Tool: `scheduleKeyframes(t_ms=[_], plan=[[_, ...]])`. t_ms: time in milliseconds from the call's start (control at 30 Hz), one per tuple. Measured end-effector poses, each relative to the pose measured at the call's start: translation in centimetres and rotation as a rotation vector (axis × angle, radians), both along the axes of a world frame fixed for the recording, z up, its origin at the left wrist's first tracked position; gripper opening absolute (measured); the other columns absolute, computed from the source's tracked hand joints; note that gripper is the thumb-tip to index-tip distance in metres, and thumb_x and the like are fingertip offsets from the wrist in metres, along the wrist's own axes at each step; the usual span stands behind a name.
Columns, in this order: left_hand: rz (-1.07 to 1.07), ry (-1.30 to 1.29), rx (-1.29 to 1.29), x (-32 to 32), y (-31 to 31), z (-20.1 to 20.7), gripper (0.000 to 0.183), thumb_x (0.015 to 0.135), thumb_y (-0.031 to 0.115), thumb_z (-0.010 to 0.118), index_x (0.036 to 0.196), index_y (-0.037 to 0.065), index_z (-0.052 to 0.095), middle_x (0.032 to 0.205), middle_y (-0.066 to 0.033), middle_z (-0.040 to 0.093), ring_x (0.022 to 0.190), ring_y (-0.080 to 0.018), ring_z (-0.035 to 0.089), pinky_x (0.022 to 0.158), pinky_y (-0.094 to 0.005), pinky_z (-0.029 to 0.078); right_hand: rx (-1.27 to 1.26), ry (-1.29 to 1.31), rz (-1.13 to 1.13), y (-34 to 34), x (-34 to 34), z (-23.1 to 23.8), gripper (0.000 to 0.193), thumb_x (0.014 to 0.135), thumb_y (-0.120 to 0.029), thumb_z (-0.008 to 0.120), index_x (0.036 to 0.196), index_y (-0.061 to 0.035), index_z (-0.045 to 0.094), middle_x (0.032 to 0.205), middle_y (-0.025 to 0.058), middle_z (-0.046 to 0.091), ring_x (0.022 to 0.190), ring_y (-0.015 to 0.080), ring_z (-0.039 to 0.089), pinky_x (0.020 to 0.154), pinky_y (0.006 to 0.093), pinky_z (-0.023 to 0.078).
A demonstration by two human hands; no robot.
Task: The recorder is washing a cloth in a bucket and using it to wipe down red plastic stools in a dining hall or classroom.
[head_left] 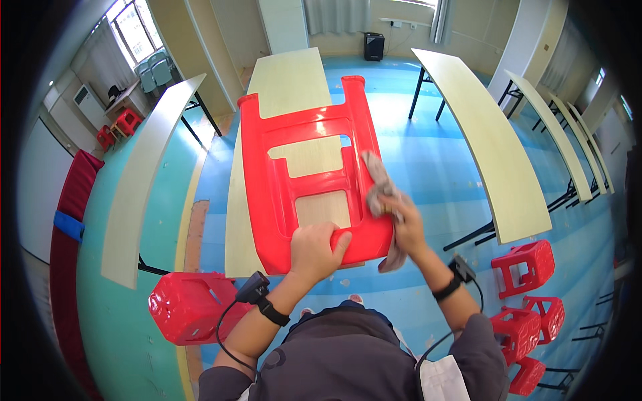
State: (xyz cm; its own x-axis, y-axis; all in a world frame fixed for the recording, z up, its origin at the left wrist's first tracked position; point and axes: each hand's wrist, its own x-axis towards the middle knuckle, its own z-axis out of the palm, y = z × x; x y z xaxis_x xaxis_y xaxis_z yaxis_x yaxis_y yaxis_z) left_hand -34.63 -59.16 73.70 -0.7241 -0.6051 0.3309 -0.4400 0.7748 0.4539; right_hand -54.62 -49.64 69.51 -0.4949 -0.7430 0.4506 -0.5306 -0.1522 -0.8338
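A red plastic stool (311, 120) is tipped over the light wood table (287, 67), its legs pointing away from me and its seat end close to my body. My left hand (315, 250) grips the near edge of the stool, thumb on top and fingers reaching into the side opening. At the stool's right side, my right hand (404, 224) holds a greyish cloth (380, 177) bunched against the red leg. One end of the cloth hangs down below that hand. The right fingertips are partly hidden in the folds.
A red stool (194, 307) stands on the floor at my left, and several red stools (525, 267) are at my right. Long tables (488, 147) run along both sides. A black speaker (374, 47) sits by the far wall. Dark red cloth (67, 234) covers something at far left.
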Motion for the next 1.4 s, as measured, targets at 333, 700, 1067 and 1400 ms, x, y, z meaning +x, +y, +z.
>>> scheduleKeyframes(t_ms=[333,700,1067,1400], plan=[[0.283,0.385,0.351,6.2,-5.1,-2.1,0.038,0.093,0.031,0.055,0.071,0.0,0.064,0.058,-0.0097,0.057,0.052,-0.0185,0.052,0.052,-0.0316,0.039,-0.027,0.617,0.179,-6.1,5.7,8.2,0.026,0.071,0.002,0.059,0.091,-0.0124,0.066,0.114,0.0057,0.06,0.119,0.0372,0.045,0.097,0.048,0.036],[0.334,0.863,0.685,13.7,-6.4,-10.3,0.045,0.097,0.037,0.049,0.064,0.007,0.052,0.061,0.0074,0.042,0.06,-0.0027,0.034,0.051,-0.023,0.027,-0.056,0.372,0.132,-2.9,7.6,3.0,0.028,0.068,0.001,0.06,0.093,-0.0095,0.068,0.11,0.0106,0.062,0.105,0.0314,0.057,0.094,0.0418,0.041],[0.364,0.888,0.589,13.7,-4.7,-10.8,0.046,0.097,0.029,0.049,0.059,0.006,0.042,0.057,0.0066,0.034,0.056,-0.0047,0.031,0.049,-0.0271,0.026,-0.111,-0.697,-0.018,-5.8,0.9,-8.2,0.022,0.093,-0.011,0.055,0.109,0.0032,0.059,0.104,0.0075,0.063,0.095,0.0158,0.059,0.085,0.0292,0.047],[0.428,1.036,0.609,20.3,-2.0,-7.5,0.042,0.098,0.031,0.048,0.069,0.002,0.057,0.063,0.0044,0.05,0.06,-0.0041,0.041,0.053,-0.0232,0.033,-0.197,-0.844,0.233,-4.2,6.0,-5.0,0.023,0.09,-0.008,0.056,0.112,-0.0017,0.056,0.103,0.0041,0.062,0.095,0.0109,0.058,0.084,0.0268,0.047]])
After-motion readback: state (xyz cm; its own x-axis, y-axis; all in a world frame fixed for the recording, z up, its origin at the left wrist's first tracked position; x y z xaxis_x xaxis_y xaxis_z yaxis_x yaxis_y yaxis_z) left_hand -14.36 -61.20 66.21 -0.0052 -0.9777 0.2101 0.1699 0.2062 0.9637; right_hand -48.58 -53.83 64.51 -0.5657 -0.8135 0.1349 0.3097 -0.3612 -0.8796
